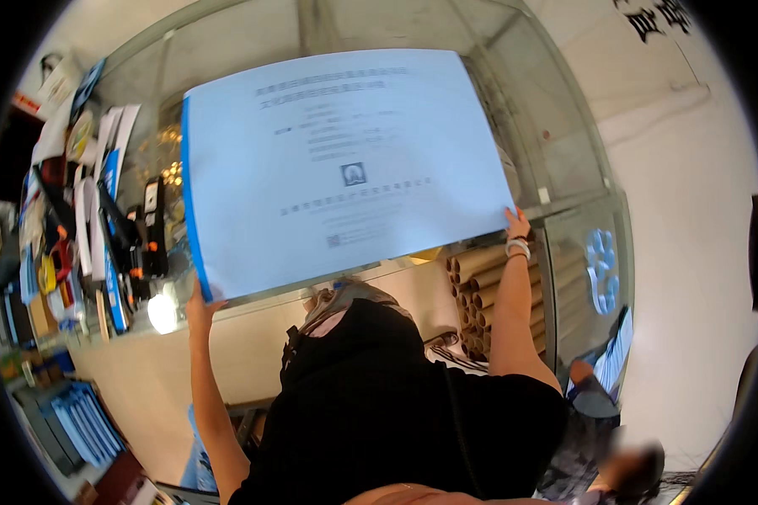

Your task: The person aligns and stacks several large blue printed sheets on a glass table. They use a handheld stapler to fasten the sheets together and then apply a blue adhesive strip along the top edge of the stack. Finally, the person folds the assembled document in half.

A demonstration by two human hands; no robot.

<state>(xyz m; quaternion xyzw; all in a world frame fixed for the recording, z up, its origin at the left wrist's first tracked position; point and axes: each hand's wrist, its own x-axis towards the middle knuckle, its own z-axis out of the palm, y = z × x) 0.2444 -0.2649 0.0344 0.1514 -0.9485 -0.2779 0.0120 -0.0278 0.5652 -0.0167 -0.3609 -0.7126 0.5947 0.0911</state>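
Observation:
A large light-blue bound booklet (312, 181) with dark printing and a darker blue spine lies over the glass counter (556, 126), printed side up. My left hand (200, 310) grips its near left corner beside the spine. At the near right corner my right hand (518, 225), a pale bracelet on its wrist, has hold of the edge. Both hands are closed on the booklet, their fingertips partly hidden by it. Whether the booklet rests fully on the glass, I cannot tell.
Staplers (152, 227), paper strips and other tools crowd the counter's left end. Brown cardboard tubes (480, 295) are stacked under the counter on the right. Blue folders (88, 425) stand at lower left. Another person (581, 450) is at lower right.

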